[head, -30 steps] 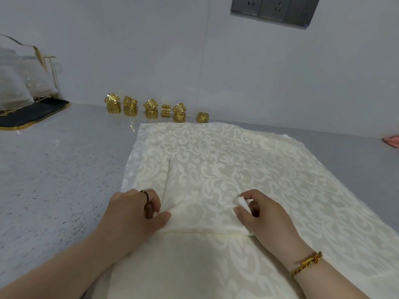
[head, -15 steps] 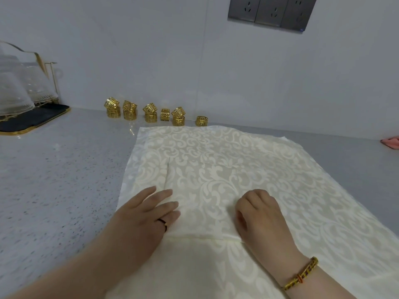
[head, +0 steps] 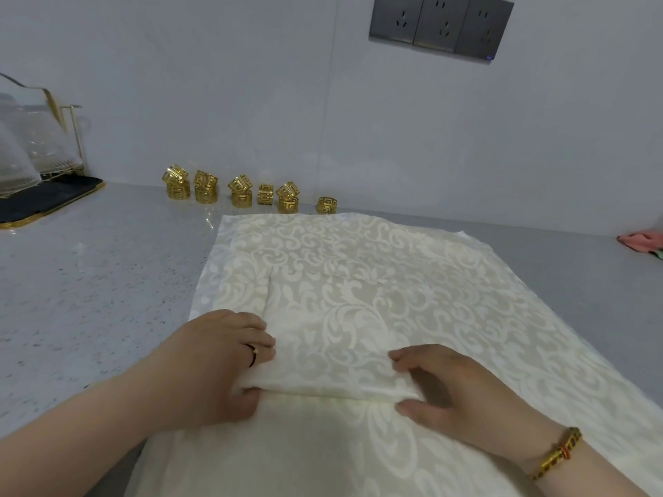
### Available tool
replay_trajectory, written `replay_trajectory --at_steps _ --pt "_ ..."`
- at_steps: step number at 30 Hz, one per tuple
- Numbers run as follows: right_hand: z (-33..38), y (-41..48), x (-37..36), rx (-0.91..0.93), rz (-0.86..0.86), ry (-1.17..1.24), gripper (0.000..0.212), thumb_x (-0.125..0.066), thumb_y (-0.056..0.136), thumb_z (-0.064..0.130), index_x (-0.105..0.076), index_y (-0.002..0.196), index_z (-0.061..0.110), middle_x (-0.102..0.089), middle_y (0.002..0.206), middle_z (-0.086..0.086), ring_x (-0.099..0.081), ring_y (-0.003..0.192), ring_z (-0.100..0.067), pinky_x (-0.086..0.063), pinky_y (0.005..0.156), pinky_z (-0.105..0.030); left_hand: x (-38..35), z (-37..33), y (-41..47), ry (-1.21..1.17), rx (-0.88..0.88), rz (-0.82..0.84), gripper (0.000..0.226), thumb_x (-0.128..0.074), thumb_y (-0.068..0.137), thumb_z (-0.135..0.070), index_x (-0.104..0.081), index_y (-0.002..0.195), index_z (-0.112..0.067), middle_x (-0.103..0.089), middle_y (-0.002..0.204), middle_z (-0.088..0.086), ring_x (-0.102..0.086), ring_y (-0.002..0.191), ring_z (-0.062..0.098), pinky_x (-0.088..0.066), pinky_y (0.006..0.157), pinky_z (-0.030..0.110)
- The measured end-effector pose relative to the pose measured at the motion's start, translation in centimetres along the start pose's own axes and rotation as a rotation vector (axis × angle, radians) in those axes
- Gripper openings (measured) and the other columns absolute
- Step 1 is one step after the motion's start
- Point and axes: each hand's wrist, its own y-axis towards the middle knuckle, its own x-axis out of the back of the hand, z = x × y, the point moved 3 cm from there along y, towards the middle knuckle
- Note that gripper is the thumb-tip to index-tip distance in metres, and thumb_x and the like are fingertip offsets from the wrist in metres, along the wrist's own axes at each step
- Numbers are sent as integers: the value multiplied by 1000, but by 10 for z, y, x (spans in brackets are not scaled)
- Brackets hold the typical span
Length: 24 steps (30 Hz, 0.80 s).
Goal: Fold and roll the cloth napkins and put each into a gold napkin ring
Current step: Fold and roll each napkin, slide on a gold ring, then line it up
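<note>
Both hands pinch the near edge of the folded napkin (head: 330, 328), left hand (head: 219, 364) at one end, right hand (head: 462, 392) at the other; it lies on a spread cloth (head: 502, 310) on the bench (head: 89, 281); rolling seems barely started; all gold rings (head: 326, 205) by the wall stand empty.

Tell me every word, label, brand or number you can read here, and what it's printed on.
None: no readable text shows anywhere in this view.
wall sockets: plain grey faces with slots and one small blue light, no lettering visible.
gold napkin rings: cut-out geometric fretwork, not letters.
cloth napkin: woven scroll pattern only.
bracelet: beads too small to show any marking.
</note>
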Motion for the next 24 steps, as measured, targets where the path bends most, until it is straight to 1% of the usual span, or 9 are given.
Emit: replay_trajectory --at_steps 3,5,7,9,11,14,19,21,24 --pt "-2 6 1 15 -112 51 55 -37 66 61 -63 103 30 -58 103 29 -46 103 13 -36 88 -5 1 3 9 -69 -2 -17 32 -40 54 -44 -70 59 -36 -61 73 -31 -44 83 -4 -39 74 13" --pt "2 15 10 -5 -122 115 28 -49 73 48 -66 85 29 -67 84 13 -55 87 -1 -42 76 -12 1 11 17 -180 164 8 23 -45 57 -40 -67 56 -36 -57 71 -32 -50 82 -4 -45 68 10" --pt "1 26 18 -72 -65 203 14 -56 79 37 -62 69 29 -62 69 8 -54 67 -4 -41 64 -15 -3 23 20 -435 395 140 21 -51 60 -44 -64 60 -28 -60 75 -20 -55 78 -1 -47 66 13" --pt "-3 36 19 -145 -17 287 25 -57 80 36 -55 61 20 -49 59 6 -43 53 -4 -36 54 -16 -14 32 21 -712 488 232 19 -60 59 -44 -59 55 -25 -59 67 -13 -54 62 3 -41 59 14" --pt "-9 42 15 -220 -33 415 34 -59 83 33 -51 62 7 -43 58 1 -37 50 -7 -32 50 -16 -18 38 18 -766 573 244 17 -64 69 -38 -59 54 -32 -56 60 -9 -49 55 2 -39 54 14" --pt "-17 44 6 -304 -79 583 44 -62 85 30 -49 72 -10 -43 62 -10 -39 56 -17 -32 53 -24 -23 39 15 -826 649 153 39 -65 79 -29 -51 42 -28 -44 46 -8 -39 44 4 -32 46 11" --pt "-13 44 2 -369 -176 690 9 -59 85 18 -63 82 11 -44 44 6 -48 49 -11 -41 52 -18 -23 41 22 -924 802 -35 54 -62 83 -27 -36 35 -20 -37 34 -5 -33 32 6 -29 37 11" --pt "-12 46 -1 -390 -205 684 6 -57 85 17 -60 80 17 -47 43 7 -47 47 -9 -41 52 -19 -22 36 24 -927 821 -98 31 -61 84 -30 -53 54 -30 -52 39 -7 -46 38 3 -35 43 8" --pt "-11 49 -6 -364 -298 545 9 -56 86 20 -53 79 26 -47 43 8 -42 43 -4 -35 48 -14 -22 30 24 -726 768 -179 19 -62 82 -35 -44 80 -40 -55 49 -13 -53 53 -1 -35 52 12"
